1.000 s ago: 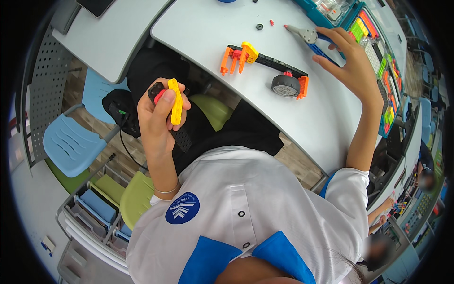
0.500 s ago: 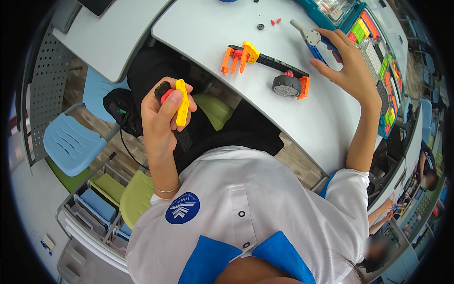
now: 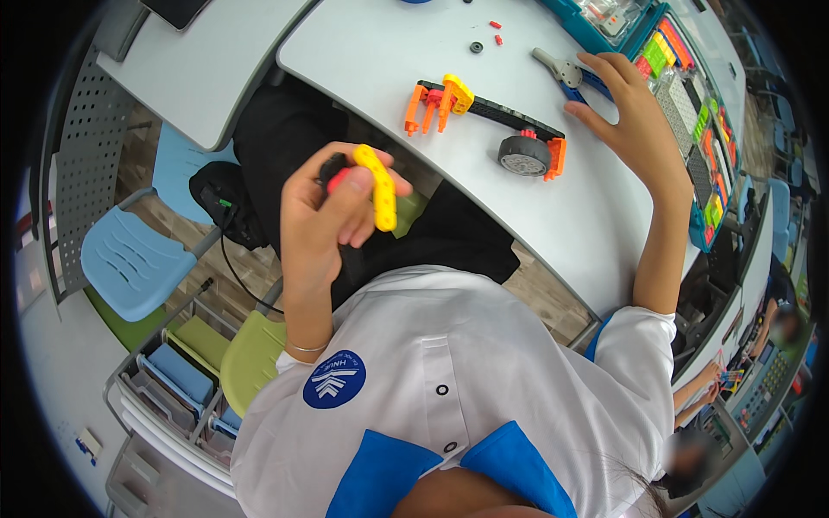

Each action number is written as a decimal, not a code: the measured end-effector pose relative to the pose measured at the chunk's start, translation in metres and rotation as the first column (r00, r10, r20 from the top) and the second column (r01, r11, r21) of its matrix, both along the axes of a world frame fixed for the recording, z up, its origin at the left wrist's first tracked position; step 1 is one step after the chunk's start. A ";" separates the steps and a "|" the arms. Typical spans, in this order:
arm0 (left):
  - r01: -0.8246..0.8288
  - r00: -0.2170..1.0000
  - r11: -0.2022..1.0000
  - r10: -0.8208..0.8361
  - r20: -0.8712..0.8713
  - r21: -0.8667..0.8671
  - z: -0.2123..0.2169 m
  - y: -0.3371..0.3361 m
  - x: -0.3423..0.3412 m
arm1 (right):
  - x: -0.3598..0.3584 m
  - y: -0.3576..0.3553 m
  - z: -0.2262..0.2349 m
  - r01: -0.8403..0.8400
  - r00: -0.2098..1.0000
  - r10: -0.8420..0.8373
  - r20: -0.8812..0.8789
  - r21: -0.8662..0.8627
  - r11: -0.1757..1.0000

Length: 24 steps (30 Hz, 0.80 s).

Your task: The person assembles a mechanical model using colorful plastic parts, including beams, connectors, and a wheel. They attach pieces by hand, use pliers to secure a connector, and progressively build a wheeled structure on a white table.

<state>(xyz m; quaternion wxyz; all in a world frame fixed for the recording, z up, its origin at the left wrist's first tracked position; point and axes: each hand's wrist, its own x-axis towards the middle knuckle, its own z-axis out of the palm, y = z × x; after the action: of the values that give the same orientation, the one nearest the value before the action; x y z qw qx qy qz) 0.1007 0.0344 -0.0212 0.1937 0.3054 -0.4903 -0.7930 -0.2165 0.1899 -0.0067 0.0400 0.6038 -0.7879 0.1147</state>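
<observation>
My left hand (image 3: 324, 220) is closed around a small building-kit assembly with a yellow beam (image 3: 378, 188), holding it above my lap. A red part (image 3: 338, 180) and a black part (image 3: 330, 166) show behind the thumb; the rest is hidden by the fingers. At the far right of the table, my right hand (image 3: 635, 121) has its thumb and fingers apart around the handles of grey-and-blue pliers (image 3: 566, 71), which lie on the tabletop. Nearer to me lies another assembly: a black beam (image 3: 509, 117), orange and yellow pieces (image 3: 449, 97) at one end, a grey wheel (image 3: 524, 155) at the other.
Small red pegs (image 3: 498, 40) and a grey ring (image 3: 477, 47) lie on the white table (image 3: 380, 52). A teal kit box (image 3: 698, 220) with colourful pieces stands along the right side. Blue chairs (image 3: 134, 263) and a black bag (image 3: 226, 203) are at the left.
My left hand has moved to the right with the yellow-beam assembly. The pliers, tilted up in my right hand before, now lie on the table, and the red pegs have shifted.
</observation>
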 end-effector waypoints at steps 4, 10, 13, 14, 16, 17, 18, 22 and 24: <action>0.168 0.985 0.985 -0.166 -0.050 0.034 0.002 0.014 -0.010 | 0.022 -0.015 0.021 -0.093 0.990 0.102 0.097 -0.097 0.991; 0.163 0.983 0.983 -0.154 -0.099 0.087 0.004 0.022 -0.019 | 0.061 -0.031 0.022 -0.324 0.847 0.413 0.335 -0.291 0.900; 0.105 0.988 0.981 -0.085 -0.131 0.161 0.005 0.027 -0.022 | 0.101 -0.025 0.033 -0.388 0.689 0.538 0.486 -0.379 0.840; 0.086 0.990 0.981 -0.064 -0.128 0.174 0.003 0.029 -0.022 | 0.110 -0.024 0.032 -0.420 0.694 0.577 0.430 -0.408 0.811; 0.050 0.992 0.978 -0.025 -0.122 0.203 -0.002 0.032 -0.022 | 0.123 -0.022 0.023 -0.466 0.728 0.617 0.298 -0.445 0.765; 0.057 0.992 0.973 -0.030 -0.122 0.224 -0.001 0.033 -0.023 | 0.127 -0.021 0.016 -0.482 0.753 0.619 0.221 -0.455 0.749; 0.063 0.992 0.968 -0.034 -0.119 0.244 0.000 0.034 -0.022 | 0.131 -0.020 0.010 -0.498 0.773 0.618 0.144 -0.466 0.731; 0.089 0.990 0.959 -0.055 -0.132 0.269 0.003 0.034 -0.019 | 0.131 -0.020 -0.003 -0.507 0.754 0.652 0.082 -0.560 0.656; 0.011 0.978 0.955 0.051 -0.202 0.297 -0.003 0.035 -0.018 | 0.131 -0.018 0.001 -0.510 0.767 0.639 0.059 -0.549 0.662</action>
<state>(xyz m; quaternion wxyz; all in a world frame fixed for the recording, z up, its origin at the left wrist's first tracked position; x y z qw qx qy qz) 0.0829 0.0691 -0.0240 0.2039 0.2514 -0.3396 -0.8831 -0.0857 0.1722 -0.0059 0.0586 0.7712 -0.4946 0.3965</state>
